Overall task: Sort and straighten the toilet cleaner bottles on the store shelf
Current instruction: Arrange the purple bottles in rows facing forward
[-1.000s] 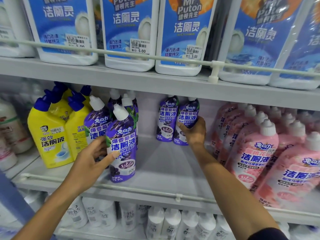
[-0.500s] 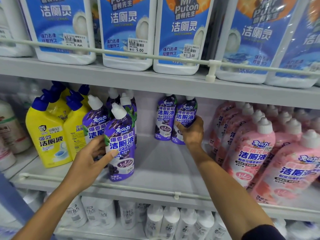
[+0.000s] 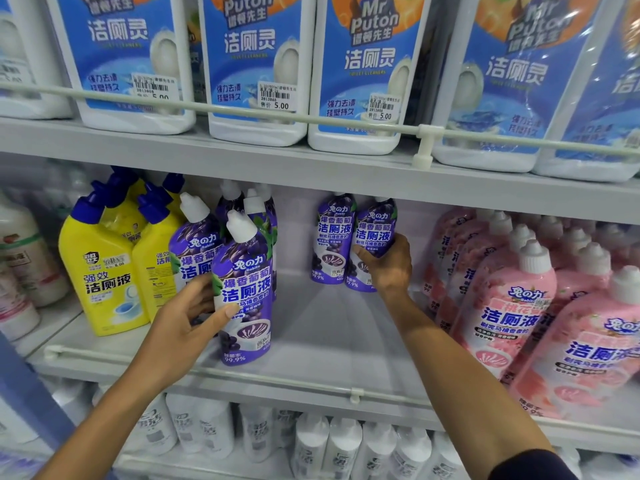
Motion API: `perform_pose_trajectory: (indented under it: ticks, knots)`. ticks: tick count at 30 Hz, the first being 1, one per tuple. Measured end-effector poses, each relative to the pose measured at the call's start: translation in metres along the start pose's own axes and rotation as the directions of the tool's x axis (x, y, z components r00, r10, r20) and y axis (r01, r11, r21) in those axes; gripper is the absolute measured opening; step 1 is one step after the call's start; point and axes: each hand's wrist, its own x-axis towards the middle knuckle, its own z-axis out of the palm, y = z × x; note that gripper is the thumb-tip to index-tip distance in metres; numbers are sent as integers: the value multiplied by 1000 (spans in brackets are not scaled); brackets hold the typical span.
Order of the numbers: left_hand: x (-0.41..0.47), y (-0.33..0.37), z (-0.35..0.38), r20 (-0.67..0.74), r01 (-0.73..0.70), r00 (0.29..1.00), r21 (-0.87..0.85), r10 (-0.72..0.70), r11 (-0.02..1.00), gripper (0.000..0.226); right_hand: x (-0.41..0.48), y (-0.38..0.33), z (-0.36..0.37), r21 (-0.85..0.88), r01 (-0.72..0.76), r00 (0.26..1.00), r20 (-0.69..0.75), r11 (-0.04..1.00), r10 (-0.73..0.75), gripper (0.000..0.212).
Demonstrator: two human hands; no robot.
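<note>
A thin white guard rail crosses the upper view, held by a white plastic clip. White barcode price stickers read 5.00. A second white rail with a small clip runs lower down. Below it stand plain white bottles, their labels blurred. At far left sits a white bottle with a red-and-green label, and under it a slanted blue panel.
</note>
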Motion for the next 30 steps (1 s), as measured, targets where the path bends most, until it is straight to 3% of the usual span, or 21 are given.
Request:
perform_pose_trajectory:
  ticks: [30]
  knots:
    - [1, -4, -1, 20, -2, 1000, -39, 2, 999, 46, -5, 12, -12, 12, 34, 998, 59, 999, -35, 78]
